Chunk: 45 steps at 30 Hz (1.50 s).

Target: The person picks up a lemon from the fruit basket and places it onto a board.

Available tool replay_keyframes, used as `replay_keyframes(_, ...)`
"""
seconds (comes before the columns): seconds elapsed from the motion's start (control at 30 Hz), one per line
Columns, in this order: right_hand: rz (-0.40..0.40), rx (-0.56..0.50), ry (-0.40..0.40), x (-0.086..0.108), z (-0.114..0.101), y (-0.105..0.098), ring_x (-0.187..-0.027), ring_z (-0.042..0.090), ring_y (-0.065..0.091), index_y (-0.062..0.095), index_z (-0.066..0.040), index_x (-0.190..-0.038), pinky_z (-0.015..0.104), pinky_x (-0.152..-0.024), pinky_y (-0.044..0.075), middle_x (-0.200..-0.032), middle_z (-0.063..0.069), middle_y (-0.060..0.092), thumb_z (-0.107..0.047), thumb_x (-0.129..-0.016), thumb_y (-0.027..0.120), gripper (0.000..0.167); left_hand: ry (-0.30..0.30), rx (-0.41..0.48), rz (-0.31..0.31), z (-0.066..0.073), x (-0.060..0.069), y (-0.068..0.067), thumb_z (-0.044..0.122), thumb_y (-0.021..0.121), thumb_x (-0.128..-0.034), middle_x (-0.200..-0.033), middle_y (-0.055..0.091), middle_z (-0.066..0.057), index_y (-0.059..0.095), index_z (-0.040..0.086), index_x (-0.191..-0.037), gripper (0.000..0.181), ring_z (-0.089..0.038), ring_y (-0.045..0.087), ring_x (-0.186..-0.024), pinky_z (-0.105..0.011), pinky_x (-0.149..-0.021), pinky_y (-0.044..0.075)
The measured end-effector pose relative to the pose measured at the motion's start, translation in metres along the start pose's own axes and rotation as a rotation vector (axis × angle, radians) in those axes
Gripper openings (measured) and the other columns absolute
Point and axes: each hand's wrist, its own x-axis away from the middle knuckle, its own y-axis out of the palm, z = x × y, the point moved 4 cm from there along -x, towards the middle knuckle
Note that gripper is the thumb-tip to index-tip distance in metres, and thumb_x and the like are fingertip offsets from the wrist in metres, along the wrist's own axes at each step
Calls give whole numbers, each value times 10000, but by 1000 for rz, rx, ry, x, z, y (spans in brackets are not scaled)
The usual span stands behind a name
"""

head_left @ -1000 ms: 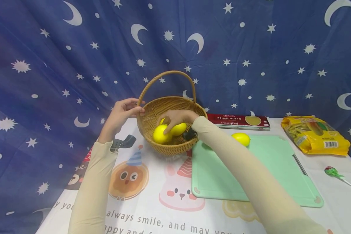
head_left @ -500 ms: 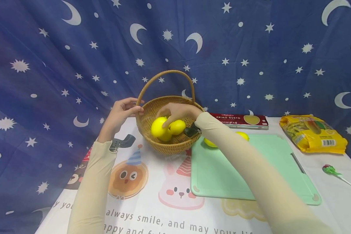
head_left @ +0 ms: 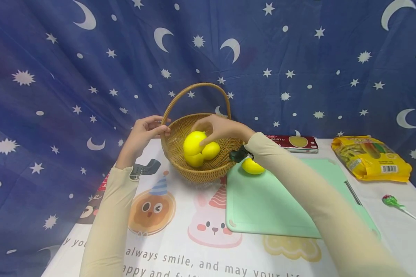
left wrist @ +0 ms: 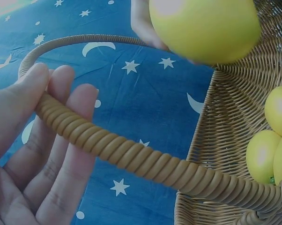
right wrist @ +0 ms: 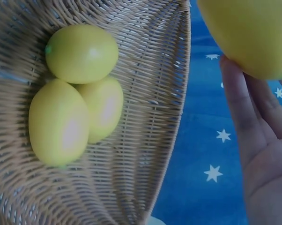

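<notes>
A wicker basket [head_left: 202,176] stands tilted toward the camera, its tall handle [left wrist: 131,157] pinched at the left by the thumb and fingers of the left hand [head_left: 143,134]. Over the basket the right hand [head_left: 225,129] grips a yellow lemon [head_left: 193,143], which hangs above the others. In the right wrist view that lemon [right wrist: 256,35] is beyond the basket's rim, with fingers [right wrist: 239,93] against it. Three lemons [right wrist: 59,123] lie together inside the basket. One more lemon [head_left: 252,166] rests on the green cutting board [head_left: 274,207], beside the right wrist.
Behind the board lies a red spaghetti pack [head_left: 303,143], partly covered by the right sleeve. A yellow bag [head_left: 371,159] and a lollipop [head_left: 395,202] are at the right. A blue curtain [head_left: 124,57] with moons and stars hangs behind the table.
Holding a lemon, the right hand has risen and moved slightly right, uncovering lemons in the basket. The left hand keeps its hold on the handle.
</notes>
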Motion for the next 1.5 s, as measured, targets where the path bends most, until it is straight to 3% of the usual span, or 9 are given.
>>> replay_keyframes(0.13,29,-36,-3,10,-2,-6,-1169,201,534,600,-114,-1199,353,-970,487,-1237,34,603,-214,-751,784,495,4,3,1,0,0,0,175,640,-895,-831,707,89,621,42,-1148,286,-109,700,-801,-195,-775,547)
replay_keyframes(0.37,90,-45,-44,26,4,-16,-1162,225,556,586,-68,-1219,350,-940,512,-1228,81,606,-151,-765,771,497,-6,17,14,-3,1,0,204,653,-885,-890,722,-17,573,-42,-1210,415,-64,694,-768,-199,-769,551)
replay_keyframes(0.67,136,-129,-33,49,20,-24,-1105,235,597,574,-35,-1229,384,-921,526,-1216,126,613,-110,-778,753,491,-5,-4,-9,-2,0,1,175,621,-909,-828,702,122,555,-56,-1221,394,-41,690,-775,-193,-779,547)
replay_keyframes(1.0,228,-82,17,77,36,-36,-1100,262,603,578,-45,-1232,405,-941,514,-1241,140,604,-122,-794,747,475,-1,14,15,-3,1,0,199,641,-894,-882,721,-10,578,-35,-1204,393,-72,694,-774,-214,-783,549)
replay_keyframes(1.5,328,-39,120,121,56,-49,-1066,192,607,595,-85,-1204,358,-945,513,-1220,91,615,-148,-778,769,464,9,20,8,-2,2,0,196,631,-901,-865,716,34,558,-62,-1210,409,-67,695,-785,-204,-775,549)
